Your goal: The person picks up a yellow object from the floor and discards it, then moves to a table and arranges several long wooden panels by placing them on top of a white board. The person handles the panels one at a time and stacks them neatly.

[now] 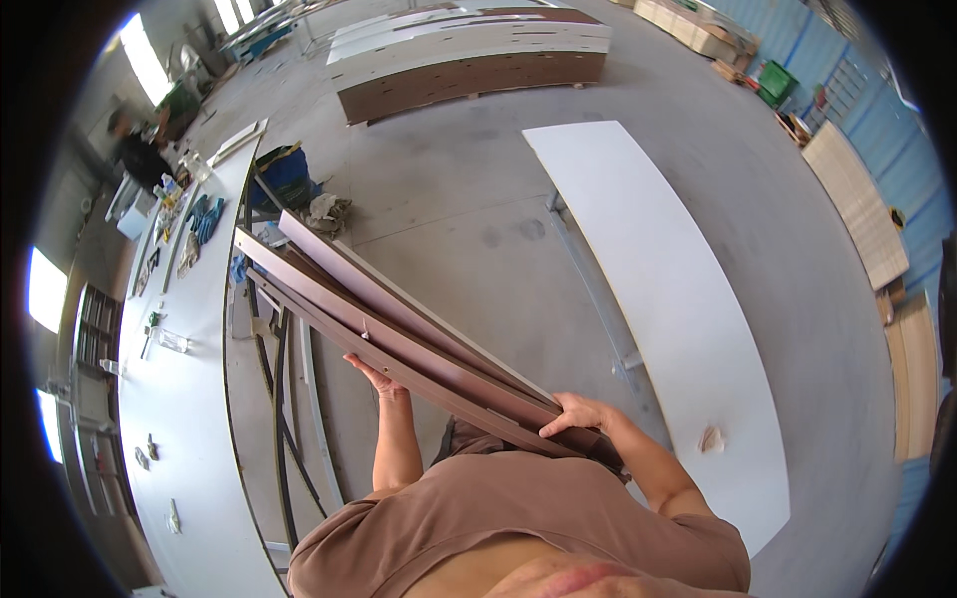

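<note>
A bundle of several long, narrow brown boards (pixel 419 351) lies slantwise across the front of my body, held off the floor. Its far-left end fans slightly apart, with a small hole near one tip. My left hand (pixel 377 376) supports the near side of the bundle around its middle, part of the fingers hidden beneath the boards. Close to the right end, my right hand (pixel 580 415) grips the boards with the thumb over the top. A small pale bit stands on the face of one board.
On the left, a long white table (pixel 194 399) carries blue gloves (pixel 206 221), bottles and small tools. To the right stands another white-topped table (pixel 653 224). A large panel stack (pixel 469 75) lies at the back. Metal legs and a blue bag (pixel 285 181) are beside the left table; a person (pixel 143 154) is beyond.
</note>
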Demonstrator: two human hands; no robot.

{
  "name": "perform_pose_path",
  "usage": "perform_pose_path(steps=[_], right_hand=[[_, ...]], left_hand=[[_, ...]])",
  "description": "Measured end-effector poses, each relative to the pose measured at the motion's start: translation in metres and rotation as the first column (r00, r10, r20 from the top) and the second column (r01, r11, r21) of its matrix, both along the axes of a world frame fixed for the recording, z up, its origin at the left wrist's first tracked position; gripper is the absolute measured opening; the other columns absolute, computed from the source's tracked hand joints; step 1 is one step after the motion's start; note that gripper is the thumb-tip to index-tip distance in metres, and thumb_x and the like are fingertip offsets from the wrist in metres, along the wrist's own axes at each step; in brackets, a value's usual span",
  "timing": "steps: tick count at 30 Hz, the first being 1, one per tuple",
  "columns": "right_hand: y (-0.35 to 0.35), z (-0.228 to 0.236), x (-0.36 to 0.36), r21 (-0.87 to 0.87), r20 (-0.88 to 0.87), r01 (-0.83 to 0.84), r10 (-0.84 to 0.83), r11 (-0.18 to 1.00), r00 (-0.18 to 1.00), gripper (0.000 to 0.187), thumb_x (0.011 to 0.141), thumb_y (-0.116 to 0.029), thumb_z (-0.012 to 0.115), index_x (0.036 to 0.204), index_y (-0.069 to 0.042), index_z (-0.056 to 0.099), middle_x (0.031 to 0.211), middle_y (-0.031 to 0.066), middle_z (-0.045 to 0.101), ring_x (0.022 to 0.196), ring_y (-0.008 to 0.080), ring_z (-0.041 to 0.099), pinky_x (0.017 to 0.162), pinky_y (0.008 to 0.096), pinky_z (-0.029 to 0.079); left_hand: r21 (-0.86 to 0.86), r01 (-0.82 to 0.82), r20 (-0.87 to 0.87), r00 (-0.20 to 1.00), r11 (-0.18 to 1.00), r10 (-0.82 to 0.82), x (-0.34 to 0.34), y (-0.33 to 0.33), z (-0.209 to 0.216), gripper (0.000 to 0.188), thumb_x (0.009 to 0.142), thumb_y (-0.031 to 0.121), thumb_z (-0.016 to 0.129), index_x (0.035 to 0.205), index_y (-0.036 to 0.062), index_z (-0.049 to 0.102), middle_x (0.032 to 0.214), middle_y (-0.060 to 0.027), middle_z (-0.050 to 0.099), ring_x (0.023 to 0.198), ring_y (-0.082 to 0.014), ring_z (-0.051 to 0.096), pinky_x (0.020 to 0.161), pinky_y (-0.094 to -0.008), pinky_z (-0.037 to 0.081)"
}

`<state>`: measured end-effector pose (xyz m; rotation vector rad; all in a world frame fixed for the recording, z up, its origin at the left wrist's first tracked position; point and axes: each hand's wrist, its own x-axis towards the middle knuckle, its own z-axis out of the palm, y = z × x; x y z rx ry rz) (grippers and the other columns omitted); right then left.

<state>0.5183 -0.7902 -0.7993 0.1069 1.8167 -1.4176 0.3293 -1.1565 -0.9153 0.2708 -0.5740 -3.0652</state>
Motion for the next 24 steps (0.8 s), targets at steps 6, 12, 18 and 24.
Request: perform_pose_path(steps=[6,12,18,24], right_hand=[[0.011,-0.014,-0.047,0.023,-0.020,-0.065,0.066,0.998,0.998,0.083,0.070,-0.039,0.083,0.131,0.008,0.052,0.126,0.0212,0.062,0.117,0.0290,0.059,0.100,0.0369,0.045],[0.041,-0.021,-0.188,0.030,0.075,-0.053,0.051,0.998,0.996,0.089,0.068,-0.041,0.083,0.135,0.008,0.050,0.131,0.0241,0.059,0.123,0.0319,0.055,0.104,0.0372,0.041],[0.093,-0.033,-0.326,-0.098,0.022,0.062,-0.060,0.993,0.998,0.084,0.068,-0.036,0.084,0.133,0.006,0.052,0.125,0.0210,0.062,0.117,0.0294,0.058,0.102,0.0361,0.043],[0.132,-0.054,-0.438,-0.071,-0.042,0.084,-0.087,0.994,0.995,0.080,0.068,-0.039,0.084,0.127,0.005,0.056,0.119,0.0203,0.065,0.111,0.0286,0.062,0.096,0.0373,0.047]], left_hand=[[0.022,-0.063,-0.041,0.997,0.998,0.064,-0.024,0.007,0.005,0.087,0.074,0.073,0.068,0.135,0.0111,0.056,0.128,-0.0053,0.062,0.116,-0.0277,0.057,0.102,-0.0468,0.048],[-0.026,-0.019,0.001,1.000,0.999,0.019,-0.167,0.034,-0.003,0.095,0.073,0.076,0.067,0.141,0.0128,0.050,0.137,-0.0061,0.055,0.123,-0.0299,0.052,0.106,-0.0495,0.045],[-0.032,0.019,0.078,0.997,0.999,-0.017,-0.341,0.102,-0.001,0.097,0.074,0.079,0.063,0.143,0.0123,0.047,0.141,-0.0062,0.052,0.125,-0.0300,0.050,0.106,-0.0496,0.043],[-0.184,-0.034,0.050,0.998,0.982,0.044,-0.461,0.145,-0.002,0.100,0.072,0.081,0.061,0.145,0.0137,0.046,0.144,-0.0057,0.049,0.127,-0.0307,0.048,0.110,-0.0497,0.039]])
